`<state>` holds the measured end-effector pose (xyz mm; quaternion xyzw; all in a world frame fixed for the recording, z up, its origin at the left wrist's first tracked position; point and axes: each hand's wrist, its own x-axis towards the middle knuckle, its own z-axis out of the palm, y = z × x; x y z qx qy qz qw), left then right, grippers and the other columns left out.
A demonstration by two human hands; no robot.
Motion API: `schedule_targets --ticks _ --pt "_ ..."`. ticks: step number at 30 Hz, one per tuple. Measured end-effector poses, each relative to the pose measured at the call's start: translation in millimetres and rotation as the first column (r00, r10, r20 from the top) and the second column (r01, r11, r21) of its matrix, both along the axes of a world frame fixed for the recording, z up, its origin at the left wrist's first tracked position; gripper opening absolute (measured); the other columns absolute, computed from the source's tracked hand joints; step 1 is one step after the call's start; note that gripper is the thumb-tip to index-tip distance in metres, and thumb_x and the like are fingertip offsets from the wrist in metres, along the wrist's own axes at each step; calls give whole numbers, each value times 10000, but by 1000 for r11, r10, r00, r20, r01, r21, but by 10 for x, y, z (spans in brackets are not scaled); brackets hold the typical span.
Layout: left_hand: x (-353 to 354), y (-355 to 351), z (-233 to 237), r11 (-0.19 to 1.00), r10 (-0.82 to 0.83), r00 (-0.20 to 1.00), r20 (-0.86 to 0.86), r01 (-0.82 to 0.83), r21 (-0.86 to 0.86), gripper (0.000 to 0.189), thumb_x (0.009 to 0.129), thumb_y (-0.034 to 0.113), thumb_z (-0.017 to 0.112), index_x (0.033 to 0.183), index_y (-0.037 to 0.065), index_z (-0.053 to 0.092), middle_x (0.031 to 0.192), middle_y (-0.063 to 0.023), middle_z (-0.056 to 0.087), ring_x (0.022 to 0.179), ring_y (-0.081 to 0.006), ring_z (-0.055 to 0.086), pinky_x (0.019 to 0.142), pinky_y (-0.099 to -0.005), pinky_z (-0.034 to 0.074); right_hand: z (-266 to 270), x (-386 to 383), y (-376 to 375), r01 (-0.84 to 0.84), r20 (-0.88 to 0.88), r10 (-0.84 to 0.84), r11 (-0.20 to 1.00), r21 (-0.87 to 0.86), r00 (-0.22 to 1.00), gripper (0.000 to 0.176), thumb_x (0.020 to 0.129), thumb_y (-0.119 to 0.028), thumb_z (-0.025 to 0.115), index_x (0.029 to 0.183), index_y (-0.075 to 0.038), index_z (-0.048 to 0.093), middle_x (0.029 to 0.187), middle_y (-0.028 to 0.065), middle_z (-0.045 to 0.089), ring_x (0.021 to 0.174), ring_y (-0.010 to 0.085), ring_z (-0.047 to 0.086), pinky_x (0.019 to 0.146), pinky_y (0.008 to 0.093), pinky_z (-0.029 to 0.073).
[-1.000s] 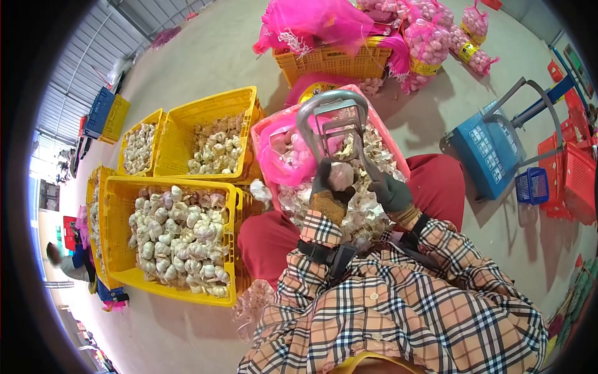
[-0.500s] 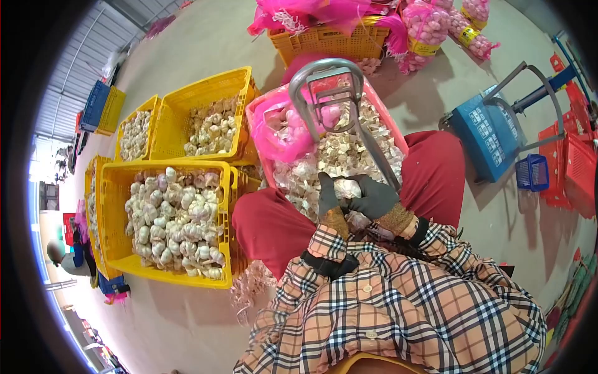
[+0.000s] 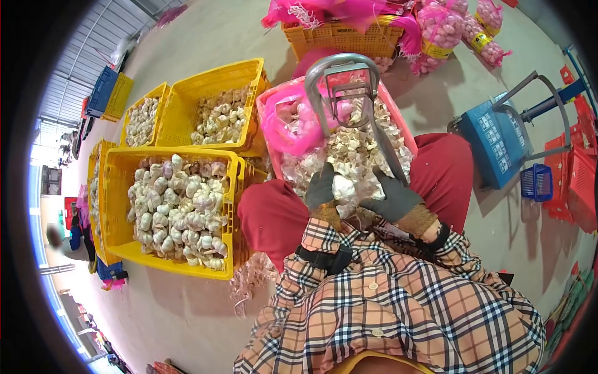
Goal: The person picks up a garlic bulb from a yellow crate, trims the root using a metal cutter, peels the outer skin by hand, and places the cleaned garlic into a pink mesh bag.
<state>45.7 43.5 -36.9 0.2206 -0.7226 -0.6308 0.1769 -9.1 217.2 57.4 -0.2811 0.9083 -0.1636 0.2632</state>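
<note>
My left hand, in a dark glove with a brown cuff, grips a white garlic bulb between thumb and fingers. To its right my right hand, gloved alike, has its fingers spread, with the fingertips a little apart from the bulb. Both hands are over the near end of a pink crate set between my knees. Loose garlic skins and bulbs fill that crate, and a pink mesh bag lies in its left part. A grey metal frame with a looped top rises over the crate beside my right hand.
On my left, a large yellow crate holds many garlic bulbs, with more yellow crates behind it. Filled mesh bags and an orange crate stand ahead. A blue box-like piece and a small blue basket are at right.
My right hand has moved off the garlic bulb to the right and opened. The bulb stays in my left hand, now more exposed. The whole view has shifted slightly.
</note>
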Motion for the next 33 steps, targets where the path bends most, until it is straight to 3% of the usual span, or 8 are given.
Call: schedule_targets --ticks 2,9,12,14,17,19,23,33 --pt "-20 142 868 724 118 941 318 -301 620 269 845 275 611 817 29 506 628 -53 564 501 -132 550 466 -265 446 187 35 -120 107 150 -78 975 -195 986 782 755 -450 657 1330 -18 351 1079 219 561 957 283 586 800 339 465" --pt "31 -20 535 259 -53 992 112 -95 961 222 828 195 633 832 -17 569 672 -59 590 540 -131 561 483 -277 467 -84 -21 -212 483 746 175 663 -572 643 550 773 -131 686 1246 8 442 1101 96 575 949 132 557 817 261 454" --pt "15 -45 576 727 165 938 304 -324 606 285 864 269 580 894 -14 586 692 -73 595 554 -158 574 496 -291 482 -18 -71 -268 539 769 225 597 -594 599 576 758 -102 687 1266 4 437 1158 110 558 981 124 551 838 272 452" --pt "128 -107 282 950 178 983 -44 -160 270 314 871 322 568 945 18 590 743 -71 602 578 -172 580 497 -299 486 -65 -141 -305 345 538 121 647 -680 834 529 729 -119 705 1212 -18 512 1072 117 587 917 153 571 812 276 450" --pt "201 19 469 214 -90 996 -2 21 977 418 854 412 573 1093 73 520 933 -42 588 789 -180 583 663 -350 494 -30 -112 -346 42 60 1 715 -698 998 463 712 -139 708 1148 -45 582 876 116 598 776 196 566 727 285 450" --pt "252 11 626 464 -172 977 123 -30 885 476 842 338 610 1194 60 450 1015 -74 564 865 -189 573 699 -319 500 -72 -116 -358 -84 -130 -5 739 -668 991 448 717 -141 702 1140 -47 590 826 116 593 739 203 558 700 290 450" --pt "278 -111 599 643 -142 988 -66 143 752 610 792 201 667 1300 37 373 1094 -86 536 915 -179 562 724 -286 493 -157 -313 -262 426 576 38 634 -646 817 358 801 -78 609 1158 -56 585 962 102 624 797 141 587 751 241 474" --pt "-69 -482 852 965 -8 977 212 -48 257 567 760 183 641 1264 19 437 946 -63 582 824 -114 548 668 -241 454 21 -146 -434 271 263 -115 666 -695 958 203 791 -117 650 962 -8 662 809 90 652 720 154 598 668 251 468"
